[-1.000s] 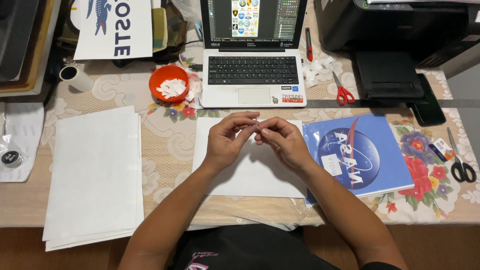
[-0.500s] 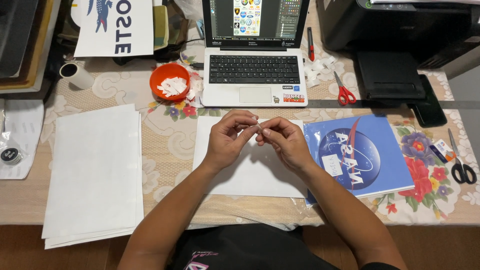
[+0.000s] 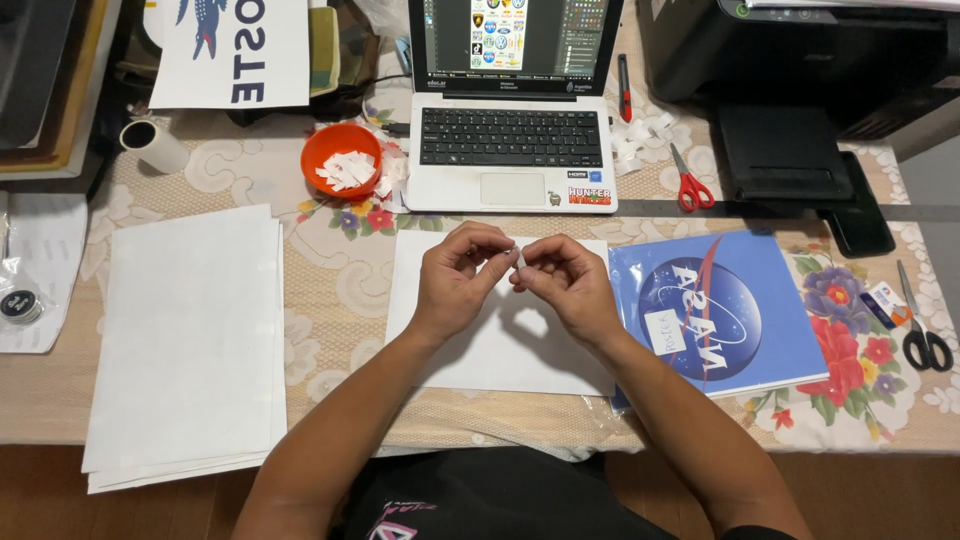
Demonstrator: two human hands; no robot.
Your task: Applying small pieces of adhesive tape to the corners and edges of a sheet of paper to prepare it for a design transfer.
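Observation:
My left hand (image 3: 455,275) and my right hand (image 3: 565,285) meet above a white sheet of paper (image 3: 500,345) in front of me. Both pinch one small white scrap (image 3: 516,257) between thumb and fingertips, the fingertips almost touching. The scrap is mostly hidden by my fingers. An orange bowl (image 3: 342,160) with several small white paper pieces stands beyond my left hand, next to an open laptop (image 3: 512,150).
A stack of white sheets (image 3: 190,340) lies at the left. A blue folder with a round emblem (image 3: 715,310) lies at the right. Red scissors (image 3: 690,185), black scissors (image 3: 925,335), a black printer (image 3: 800,60), a paper roll (image 3: 152,145) and a printed sheet (image 3: 230,50) surround the workspace.
My hands have stayed in the same place over the white sheet; the fingers shifted only slightly on the small scrap.

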